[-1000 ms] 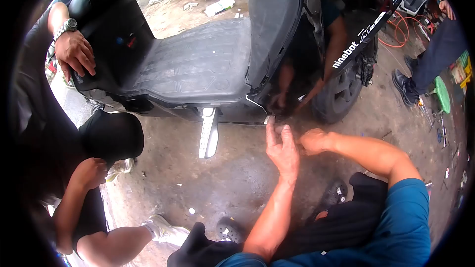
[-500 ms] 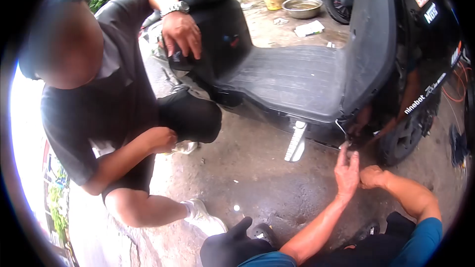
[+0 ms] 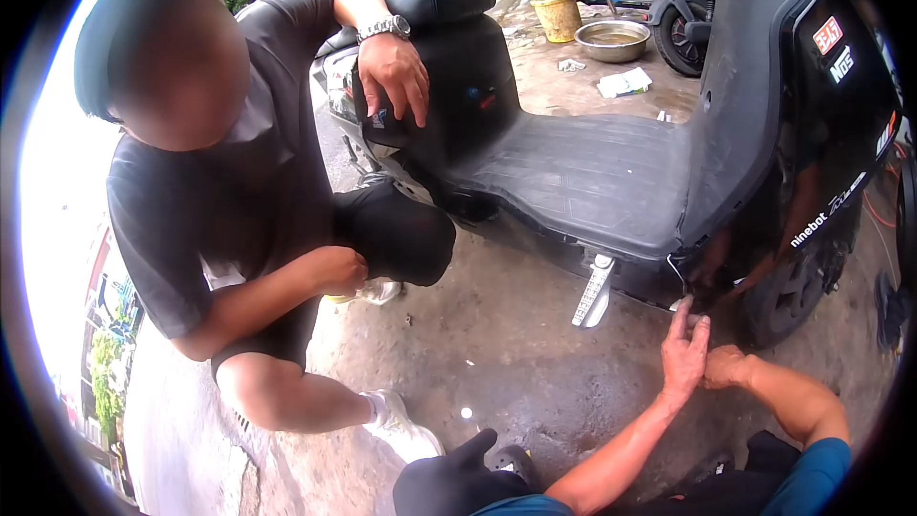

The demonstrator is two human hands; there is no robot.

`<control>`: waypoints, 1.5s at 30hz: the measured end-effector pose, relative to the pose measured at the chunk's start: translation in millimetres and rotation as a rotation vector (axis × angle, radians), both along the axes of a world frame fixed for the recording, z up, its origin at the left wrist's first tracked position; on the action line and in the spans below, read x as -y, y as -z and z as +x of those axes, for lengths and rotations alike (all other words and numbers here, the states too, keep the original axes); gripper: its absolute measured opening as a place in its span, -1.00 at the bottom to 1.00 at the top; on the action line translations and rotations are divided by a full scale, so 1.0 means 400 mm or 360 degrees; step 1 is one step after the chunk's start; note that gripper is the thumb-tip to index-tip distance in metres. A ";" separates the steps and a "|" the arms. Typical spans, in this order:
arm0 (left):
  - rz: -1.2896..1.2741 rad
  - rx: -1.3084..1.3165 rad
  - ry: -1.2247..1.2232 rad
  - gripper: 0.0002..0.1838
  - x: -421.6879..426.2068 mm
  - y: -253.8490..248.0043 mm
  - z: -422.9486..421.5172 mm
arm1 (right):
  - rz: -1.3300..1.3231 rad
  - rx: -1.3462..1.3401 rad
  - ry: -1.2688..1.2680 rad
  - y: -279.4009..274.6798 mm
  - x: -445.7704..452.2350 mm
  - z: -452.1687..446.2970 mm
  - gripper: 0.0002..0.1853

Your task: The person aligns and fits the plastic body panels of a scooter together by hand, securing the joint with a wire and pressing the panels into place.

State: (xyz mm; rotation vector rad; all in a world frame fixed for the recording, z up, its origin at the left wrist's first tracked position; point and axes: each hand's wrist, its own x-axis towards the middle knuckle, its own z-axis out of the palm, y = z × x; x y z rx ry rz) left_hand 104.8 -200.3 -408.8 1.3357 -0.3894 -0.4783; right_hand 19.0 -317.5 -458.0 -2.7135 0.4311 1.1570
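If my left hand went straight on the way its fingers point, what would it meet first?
Most likely the black scooter, at its lower side edge just beyond the fingertips. Your left hand may even be touching it; the depth there is hard to judge from this view.

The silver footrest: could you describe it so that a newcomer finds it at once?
On the black scooter, follow the floorboard to its near edge. There the silver footrest sticks out, left of the person's left hand in the picture. Its bright, patterned face stands out from black bodywork.
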 end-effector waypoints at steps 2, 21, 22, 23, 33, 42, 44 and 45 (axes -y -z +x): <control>-0.0089 0.0069 -0.0053 -0.47 0.001 0.010 -0.011 | -0.0017 -0.0044 0.0025 0.013 0.009 0.005 -0.57; -0.0037 -0.0166 0.0128 -0.34 -0.006 -0.053 0.000 | 0.0067 0.0050 0.0049 -0.083 -0.022 0.004 -0.65; -0.0092 -0.0206 0.0128 -0.34 -0.008 -0.055 -0.002 | 0.0094 0.0074 0.0034 -0.056 -0.016 -0.002 -0.65; -0.0159 -0.0233 0.0115 -0.33 -0.003 -0.063 0.002 | 0.0095 0.0073 0.0040 -0.053 -0.017 -0.008 -0.65; -0.0016 -0.0415 0.0203 -0.29 -0.004 -0.046 0.004 | 0.0085 0.0025 0.0014 -0.053 -0.024 -0.011 -0.65; -0.0158 -0.0534 0.0177 -0.30 0.000 -0.070 0.009 | 0.0099 0.0066 0.0041 -0.045 -0.020 -0.007 -0.67; -0.0112 -0.0485 0.0166 -0.30 -0.002 -0.075 0.000 | 0.0118 0.0001 0.0042 -0.047 -0.022 -0.004 -0.67; -0.0131 -0.0446 0.0148 -0.30 -0.006 -0.095 -0.005 | 0.0120 0.0010 0.0044 -0.045 -0.023 -0.007 -0.67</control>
